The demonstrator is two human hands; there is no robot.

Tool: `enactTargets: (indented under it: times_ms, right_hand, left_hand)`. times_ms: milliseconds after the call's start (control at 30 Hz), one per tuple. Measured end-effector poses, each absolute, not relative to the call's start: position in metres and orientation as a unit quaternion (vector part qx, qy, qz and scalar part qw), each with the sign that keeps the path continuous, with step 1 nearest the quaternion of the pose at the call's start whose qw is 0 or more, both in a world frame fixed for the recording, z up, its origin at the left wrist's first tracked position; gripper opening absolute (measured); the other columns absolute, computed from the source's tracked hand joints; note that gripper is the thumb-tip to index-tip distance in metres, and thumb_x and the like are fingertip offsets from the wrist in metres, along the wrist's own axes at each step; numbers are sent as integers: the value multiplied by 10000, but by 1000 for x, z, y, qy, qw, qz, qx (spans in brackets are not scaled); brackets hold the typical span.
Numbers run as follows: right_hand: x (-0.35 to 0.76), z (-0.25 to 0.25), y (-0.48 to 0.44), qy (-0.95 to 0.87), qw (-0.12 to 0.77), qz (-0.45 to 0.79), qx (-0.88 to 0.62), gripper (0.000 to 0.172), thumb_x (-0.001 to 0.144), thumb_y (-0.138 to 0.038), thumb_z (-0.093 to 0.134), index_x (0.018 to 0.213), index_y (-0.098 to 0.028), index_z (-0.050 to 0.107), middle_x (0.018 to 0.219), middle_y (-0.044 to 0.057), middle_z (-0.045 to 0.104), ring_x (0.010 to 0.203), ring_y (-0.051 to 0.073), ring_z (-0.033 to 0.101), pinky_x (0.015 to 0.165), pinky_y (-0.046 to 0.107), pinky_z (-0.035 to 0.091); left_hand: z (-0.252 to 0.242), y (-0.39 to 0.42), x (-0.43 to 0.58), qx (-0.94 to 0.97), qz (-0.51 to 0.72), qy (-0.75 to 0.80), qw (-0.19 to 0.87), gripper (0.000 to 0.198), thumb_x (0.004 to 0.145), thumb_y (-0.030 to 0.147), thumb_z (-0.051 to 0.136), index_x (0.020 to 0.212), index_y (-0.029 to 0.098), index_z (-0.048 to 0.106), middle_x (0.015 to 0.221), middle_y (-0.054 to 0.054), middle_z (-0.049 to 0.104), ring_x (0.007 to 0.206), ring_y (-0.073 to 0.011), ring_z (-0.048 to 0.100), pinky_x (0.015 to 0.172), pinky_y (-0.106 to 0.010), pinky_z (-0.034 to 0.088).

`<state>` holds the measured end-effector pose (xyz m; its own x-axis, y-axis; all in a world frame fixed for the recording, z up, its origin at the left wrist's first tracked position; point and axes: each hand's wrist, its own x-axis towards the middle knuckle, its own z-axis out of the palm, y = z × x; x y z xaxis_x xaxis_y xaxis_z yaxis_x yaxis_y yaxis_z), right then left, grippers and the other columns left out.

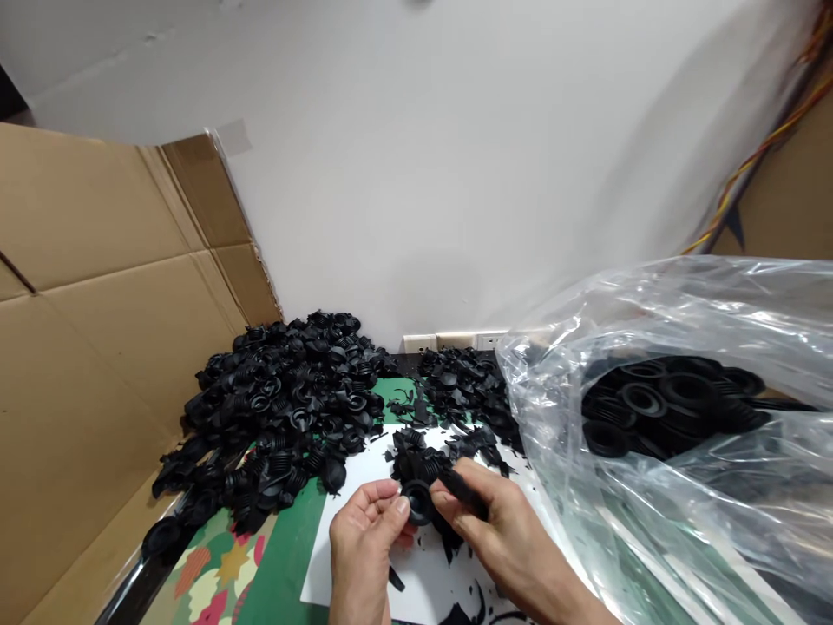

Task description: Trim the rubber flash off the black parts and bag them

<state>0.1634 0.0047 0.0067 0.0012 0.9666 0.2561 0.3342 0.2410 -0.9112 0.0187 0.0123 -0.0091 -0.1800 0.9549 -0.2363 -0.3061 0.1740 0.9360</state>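
Head view, bottom centre: my left grip (365, 534) and right grip (495, 525) both pinch black rubber boot (417, 502) above white sheet (325, 573); black pile (279, 408) centre left.

A heap of black rubber bellows (286, 391) lies at ten o'clock on the worktop (286, 555), cardboard (97, 286) beside it. At three o'clock a clear plastic bag (683, 521) holds black rings (657, 404). Wall sockets (455, 340) sit at twelve; coloured wires (768, 148) hang at two.

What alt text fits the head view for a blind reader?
The left hand and right hand hold a black rubber part over a white sheet. A pile of such parts lies at left, a clear plastic bag of them at right.
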Motion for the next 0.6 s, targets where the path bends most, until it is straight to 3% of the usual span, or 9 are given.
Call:
enactTargets:
  times_ms: [200,600]
  right_hand:
    - [157,-1,7,-661,424,309,-536,205,723,-110,464,556,-192,551,600,-1,536,554,148,511,519,234,388]
    - [154,-6,8,-677,376,275,-571,209,743,-105,464,579,-185,565,632,22,582,581,166,559,529,235,383]
  left_hand:
    - [-9,13,20,324,557,526,555,301,496,248,834,718,110,683,542,-18,657,460,-114,564,461,-209,437]
    - [-14,13,30,342,585,530,510,213,486,188,787,655,111,683,486,-1,630,411,-92,528,429,-187,422]
